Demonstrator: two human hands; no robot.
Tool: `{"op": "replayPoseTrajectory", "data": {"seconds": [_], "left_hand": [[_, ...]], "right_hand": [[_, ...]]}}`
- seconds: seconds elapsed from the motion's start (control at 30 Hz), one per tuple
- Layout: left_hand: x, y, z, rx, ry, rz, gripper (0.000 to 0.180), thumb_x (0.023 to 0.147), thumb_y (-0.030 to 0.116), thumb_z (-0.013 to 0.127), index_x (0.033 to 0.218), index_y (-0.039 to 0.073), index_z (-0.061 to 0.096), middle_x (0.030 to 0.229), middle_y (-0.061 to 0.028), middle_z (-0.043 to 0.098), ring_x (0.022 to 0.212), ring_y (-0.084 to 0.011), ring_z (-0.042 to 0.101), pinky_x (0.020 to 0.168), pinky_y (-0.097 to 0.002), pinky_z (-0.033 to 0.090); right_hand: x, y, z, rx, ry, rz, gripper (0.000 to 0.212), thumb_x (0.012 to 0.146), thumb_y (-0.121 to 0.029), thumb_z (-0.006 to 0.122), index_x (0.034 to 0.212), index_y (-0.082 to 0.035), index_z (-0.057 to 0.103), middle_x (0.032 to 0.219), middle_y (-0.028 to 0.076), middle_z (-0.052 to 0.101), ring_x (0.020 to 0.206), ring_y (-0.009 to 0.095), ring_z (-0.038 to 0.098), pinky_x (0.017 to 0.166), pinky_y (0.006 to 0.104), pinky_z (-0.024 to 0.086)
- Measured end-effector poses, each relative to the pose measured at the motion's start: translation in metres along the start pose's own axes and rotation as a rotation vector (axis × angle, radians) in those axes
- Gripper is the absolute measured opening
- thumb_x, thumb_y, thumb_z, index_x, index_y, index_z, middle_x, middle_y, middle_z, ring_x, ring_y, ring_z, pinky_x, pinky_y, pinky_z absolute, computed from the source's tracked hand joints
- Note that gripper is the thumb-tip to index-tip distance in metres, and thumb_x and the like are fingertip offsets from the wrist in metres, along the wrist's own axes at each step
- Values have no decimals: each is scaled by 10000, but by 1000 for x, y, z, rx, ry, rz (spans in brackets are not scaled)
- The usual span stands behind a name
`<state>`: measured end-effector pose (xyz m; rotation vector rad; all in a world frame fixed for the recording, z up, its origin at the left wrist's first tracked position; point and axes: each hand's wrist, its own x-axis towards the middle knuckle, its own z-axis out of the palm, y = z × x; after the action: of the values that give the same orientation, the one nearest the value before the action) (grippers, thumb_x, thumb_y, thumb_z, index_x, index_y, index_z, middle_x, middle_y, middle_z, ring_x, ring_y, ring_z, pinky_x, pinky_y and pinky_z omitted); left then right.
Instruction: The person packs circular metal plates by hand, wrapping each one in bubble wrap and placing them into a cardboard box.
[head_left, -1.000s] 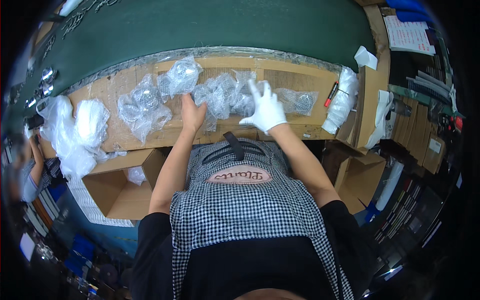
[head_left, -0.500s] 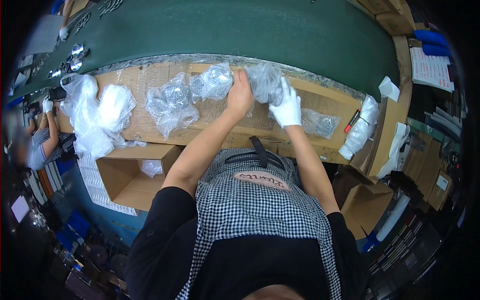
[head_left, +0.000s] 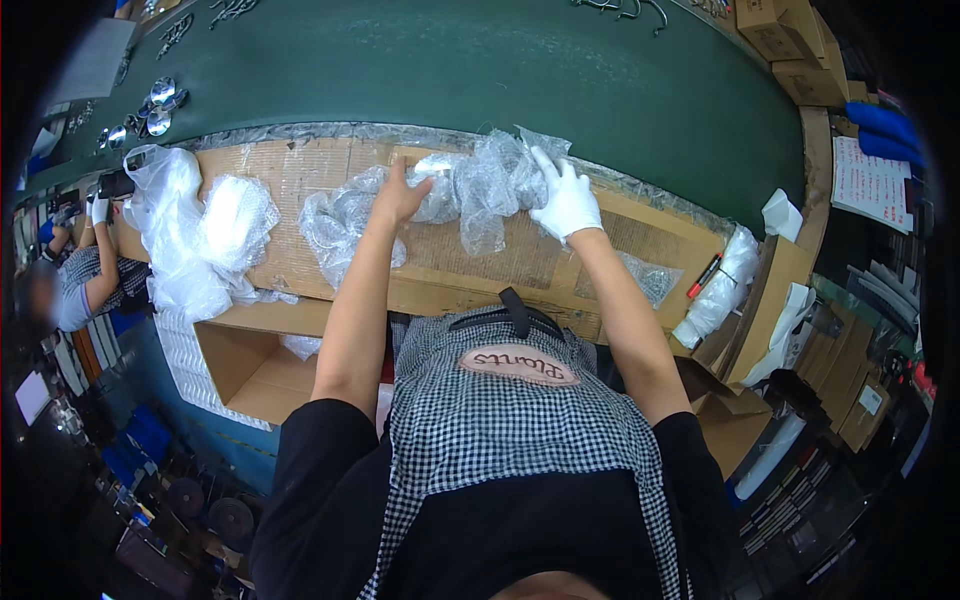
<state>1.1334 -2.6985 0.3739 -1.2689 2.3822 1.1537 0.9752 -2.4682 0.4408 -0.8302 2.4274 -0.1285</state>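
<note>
A row of bubble-wrapped bundles lies along the cardboard-covered bench edge point(head_left: 440, 268). My bare left hand point(head_left: 402, 196) has its fingers apart, between a left bundle point(head_left: 345, 215) and a middle bundle point(head_left: 437, 190). My right hand point(head_left: 568, 205), in a white glove, spreads its fingers against the right side of another bubble-wrapped bundle point(head_left: 497, 185). That bundle sits close beside the middle one, a loose flap hanging toward me. What the wrap encloses is hard to make out. Right of my gloved hand lies a flat bubble-wrap piece point(head_left: 648, 278).
Clear plastic and bubble wrap point(head_left: 235, 220) are heaped at left. An open carton point(head_left: 265, 365) stands below the edge. At right lie a red-and-black marker point(head_left: 704, 276) and a plastic roll point(head_left: 733, 270). Metal hooks point(head_left: 625, 10) rest on the green table point(head_left: 450, 75). Another person point(head_left: 88, 280) works far left.
The right bundle has shifted left, up against the middle one. My left hand has moved left, off the gap between them. My right hand has spread its fingers.
</note>
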Motion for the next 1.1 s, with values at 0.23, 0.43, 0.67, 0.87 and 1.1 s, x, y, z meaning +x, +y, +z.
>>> {"op": "replayPoseTrajectory", "data": {"seconds": [0.23, 0.43, 0.67, 0.87, 1.1], "left_hand": [[3, 33, 0, 98, -135, 196, 622, 678, 80, 724, 1245, 15, 476, 1217, -229, 560, 1180, -359, 516, 986, -420, 413], [-46, 47, 4, 16, -167, 384, 961, 611, 133, 796, 1415, 84, 272, 1336, -240, 395, 1167, -414, 473, 973, -473, 434], [-67, 68, 28, 385, 91, 274, 1127, 530, 238, 875, 1438, 76, 228, 1284, -215, 402, 1096, -404, 497, 881, -460, 504], [-43, 58, 22, 322, 4, 260, 1137, 540, 310, 886, 1449, 91, 237, 1286, -250, 392, 1092, -450, 493, 890, -474, 493], [-68, 87, 22, 527, -62, 220, 1172, 534, 457, 866, 1458, 118, 230, 1327, -260, 350, 1151, -446, 457, 877, -453, 508]], "right_hand": [[8, 13, -3, 47, -53, -42, 948, 677, -240, 772, 1453, -317, 233, 1415, 197, 351, 1192, 448, 457, 979, 481, 460], [14, 16, 6, 32, -26, -8, 917, 675, -290, 773, 1435, -295, 260, 1428, 195, 331, 1168, 448, 479, 953, 501, 474], [8, 1, -6, 5, -2, -59, 871, 676, -305, 773, 1406, -253, 299, 1413, 183, 347, 1125, 439, 507, 915, 500, 495], [16, 4, -1, -32, -15, -43, 977, 666, -313, 790, 1459, -345, 219, 1405, 177, 354, 1135, 428, 507, 923, 492, 491], [33, -33, -30, -368, 81, -172, 955, 663, -236, 786, 1441, -390, 253, 1410, 120, 368, 1253, 372, 423, 892, 523, 479]]}}
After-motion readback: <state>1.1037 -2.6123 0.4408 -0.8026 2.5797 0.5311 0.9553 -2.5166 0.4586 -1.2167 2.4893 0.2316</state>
